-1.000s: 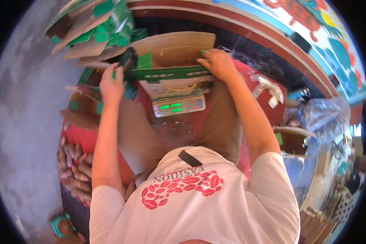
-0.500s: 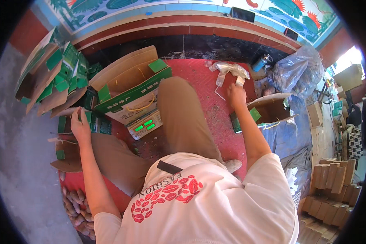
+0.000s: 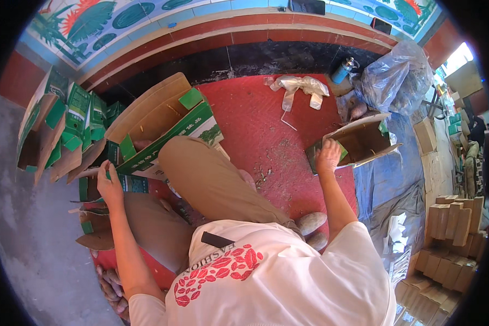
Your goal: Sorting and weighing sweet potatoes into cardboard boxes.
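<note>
Cardboard box [image 3: 358, 132] extends rightward from right grip [image 3: 327, 156]; cannot tell if clasped.

The right hand [image 3: 327, 156] touches a small open box [image 3: 367, 144]; the left hand [image 3: 110, 188] is near a larger box [image 3: 171, 142].

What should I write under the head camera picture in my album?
Right hand at a smaller open box, left hand near a bigger open box, red mat between the boxes.
</note>
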